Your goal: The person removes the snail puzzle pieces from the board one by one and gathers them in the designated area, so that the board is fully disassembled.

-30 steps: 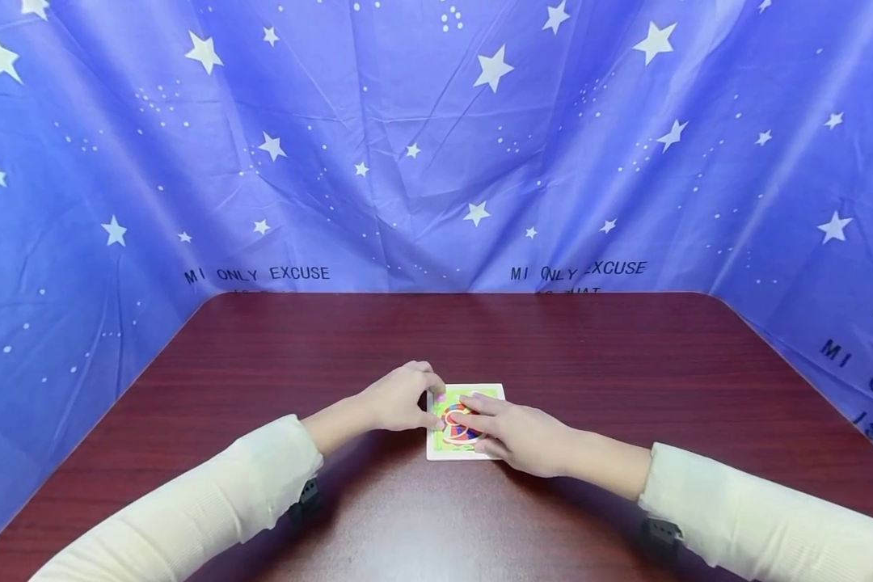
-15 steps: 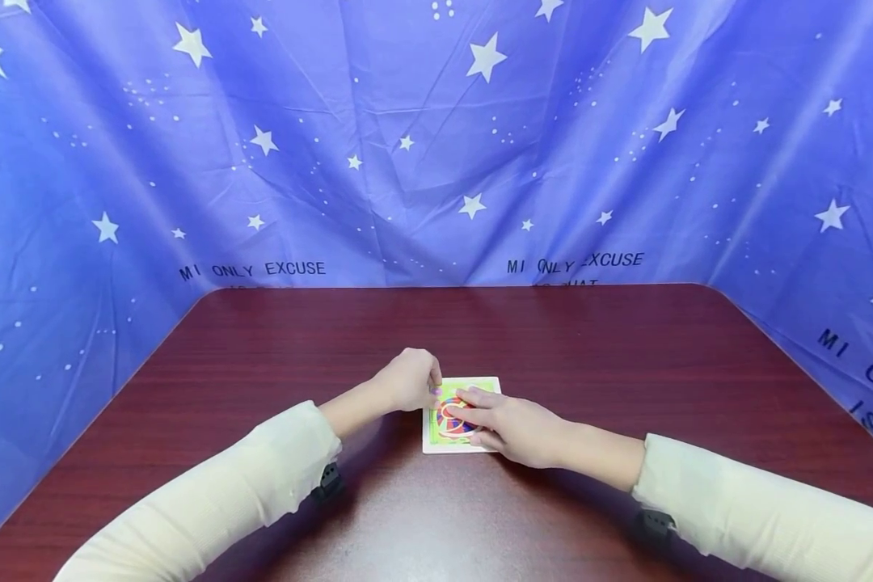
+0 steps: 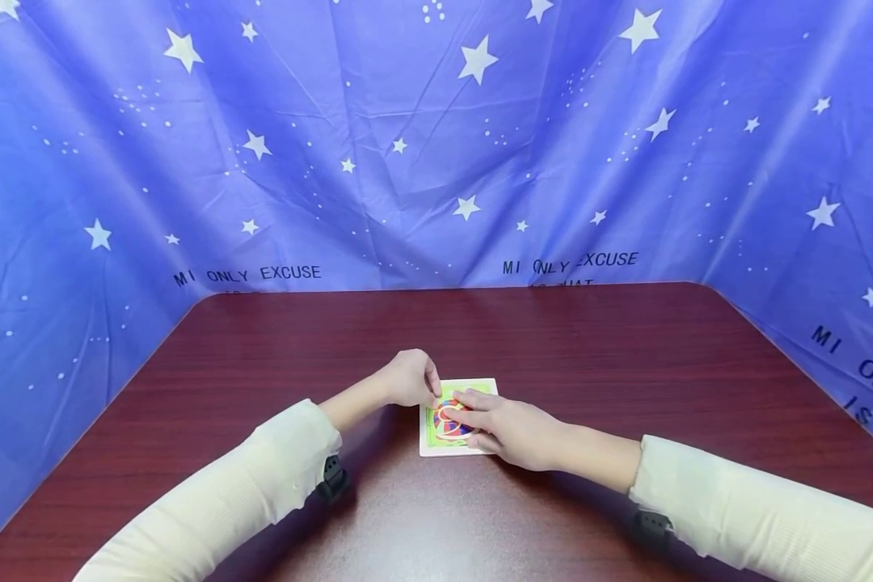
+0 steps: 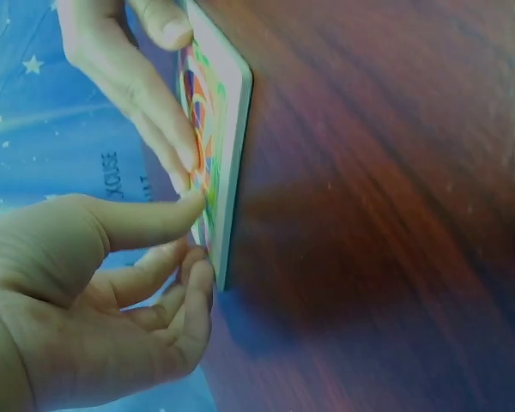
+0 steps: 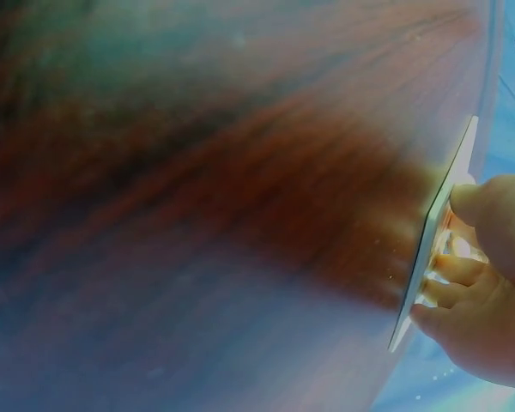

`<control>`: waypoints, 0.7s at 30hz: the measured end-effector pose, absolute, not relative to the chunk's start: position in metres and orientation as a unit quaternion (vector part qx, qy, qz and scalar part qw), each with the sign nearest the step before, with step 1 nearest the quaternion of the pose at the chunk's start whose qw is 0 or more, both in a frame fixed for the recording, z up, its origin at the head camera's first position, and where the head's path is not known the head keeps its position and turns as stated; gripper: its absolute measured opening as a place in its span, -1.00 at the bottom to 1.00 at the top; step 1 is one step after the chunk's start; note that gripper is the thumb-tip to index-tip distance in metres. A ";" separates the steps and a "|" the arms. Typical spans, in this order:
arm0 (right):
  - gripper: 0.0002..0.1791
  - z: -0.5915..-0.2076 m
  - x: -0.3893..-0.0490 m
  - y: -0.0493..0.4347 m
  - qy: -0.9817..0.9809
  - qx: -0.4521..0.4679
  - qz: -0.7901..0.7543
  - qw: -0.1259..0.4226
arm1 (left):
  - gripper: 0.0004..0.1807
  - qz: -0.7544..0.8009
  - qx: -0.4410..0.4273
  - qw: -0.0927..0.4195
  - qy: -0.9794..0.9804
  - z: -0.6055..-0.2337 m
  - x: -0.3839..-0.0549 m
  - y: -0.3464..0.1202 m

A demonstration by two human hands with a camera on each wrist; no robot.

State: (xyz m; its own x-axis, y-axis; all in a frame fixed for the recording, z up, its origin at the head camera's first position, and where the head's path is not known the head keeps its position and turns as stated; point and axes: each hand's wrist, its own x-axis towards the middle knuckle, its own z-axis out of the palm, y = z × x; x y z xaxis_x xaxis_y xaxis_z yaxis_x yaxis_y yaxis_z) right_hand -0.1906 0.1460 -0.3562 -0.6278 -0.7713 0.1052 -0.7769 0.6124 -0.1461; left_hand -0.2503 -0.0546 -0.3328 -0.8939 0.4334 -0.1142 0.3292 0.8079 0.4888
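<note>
A flat square picture board point(image 3: 436, 450) with a white border and a green, red and blue picture lies on the table. At its far left corner is my left hand point(image 3: 411, 378), with thumb and bent fingers at the face and edge. In the left wrist view, the left hand point(image 4: 112, 283) has its thumb tip at the picture and its fingertips lower down; I cannot tell whether it pinches anything. My right hand point(image 3: 527, 432) rests spread fingers on the picture and covers its right part. In the right wrist view, the right thumb point(image 5: 468, 202) is beside the board's edge.
The dark red wooden table point(image 3: 589, 347) has rounded far corners. Behind it hangs a blue curtain point(image 3: 378, 121) with white stars and black lettering. Black wrist devices point(image 3: 332, 478) sit under the pale sleeves point(image 3: 211, 501).
My left hand has drawn its thumb and fingers closer together and shifted toward the board's far left corner. The right hand stays on the board. The head view has shifted slightly.
</note>
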 end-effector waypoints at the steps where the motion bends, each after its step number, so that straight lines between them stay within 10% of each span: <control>1: -0.51 -0.356 -0.191 0.146 -0.899 0.430 0.087 0.015 | -0.89 0.236 0.205 0.111 0.943 -0.332 -0.249 -0.054; 21: -0.52 -0.356 -0.190 0.146 -0.903 0.421 0.090 0.003 | -0.71 0.232 0.232 0.114 0.938 -0.331 -0.252 -0.061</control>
